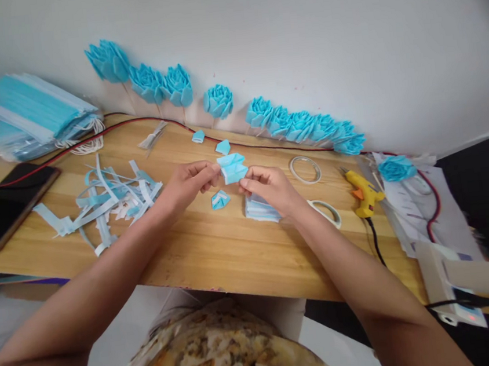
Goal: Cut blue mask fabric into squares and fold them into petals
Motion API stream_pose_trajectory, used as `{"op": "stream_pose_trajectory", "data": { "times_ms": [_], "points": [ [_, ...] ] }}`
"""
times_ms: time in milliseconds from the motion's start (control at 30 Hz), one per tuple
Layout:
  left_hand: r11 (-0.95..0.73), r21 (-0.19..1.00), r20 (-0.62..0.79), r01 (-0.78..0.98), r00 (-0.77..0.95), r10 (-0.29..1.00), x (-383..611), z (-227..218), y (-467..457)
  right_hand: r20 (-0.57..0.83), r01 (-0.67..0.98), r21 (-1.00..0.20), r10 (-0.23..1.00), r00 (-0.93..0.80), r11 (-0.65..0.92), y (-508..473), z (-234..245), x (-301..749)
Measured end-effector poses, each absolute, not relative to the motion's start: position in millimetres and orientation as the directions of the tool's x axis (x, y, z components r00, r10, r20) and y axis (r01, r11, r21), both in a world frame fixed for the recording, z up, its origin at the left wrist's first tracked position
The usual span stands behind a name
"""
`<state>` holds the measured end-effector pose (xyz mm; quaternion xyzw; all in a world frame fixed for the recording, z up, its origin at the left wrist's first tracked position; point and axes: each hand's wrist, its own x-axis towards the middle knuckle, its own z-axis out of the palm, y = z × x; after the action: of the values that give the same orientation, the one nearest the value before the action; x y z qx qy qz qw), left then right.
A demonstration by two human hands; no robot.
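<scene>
Between my two hands is a small folded piece of light-blue mask fabric, raised above the table. My left hand pinches its left edge, and my right hand grips the lower right corner between thumb and fingers. Three folded blue petals lie close by: one petal just below the fabric, another petal above it, and a third petal farther back. A stack of cut blue-white pieces rests partly under my right hand.
Blue fabric flowers on sticks line the wall. Left are cut strips, a phone and a mask pile. Right are tape rolls, a yellow glue gun and a power strip. A red-black cable crosses the back.
</scene>
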<state>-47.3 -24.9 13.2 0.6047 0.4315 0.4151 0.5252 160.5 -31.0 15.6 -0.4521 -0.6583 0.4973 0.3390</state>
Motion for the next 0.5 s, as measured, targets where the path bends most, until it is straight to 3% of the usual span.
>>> {"op": "stream_pose_trajectory", "data": {
  "times_ms": [167,333,500],
  "points": [
    [-0.051,0.994,0.013,0.096,0.366,0.93,-47,7,-22,0.001,0.283,-0.953,0.935,-0.356,0.108,-31,14,161],
    [-0.046,0.995,0.015,0.085,0.336,0.942,-46,1,-20,-0.018,0.308,-0.946,0.933,-0.36,0.101,-30,14,163],
    [-0.08,0.993,0.048,0.088,0.324,0.945,-46,4,-21,-0.023,0.147,-0.989,0.956,-0.291,0.021,-24,15,170]
  ]
}}
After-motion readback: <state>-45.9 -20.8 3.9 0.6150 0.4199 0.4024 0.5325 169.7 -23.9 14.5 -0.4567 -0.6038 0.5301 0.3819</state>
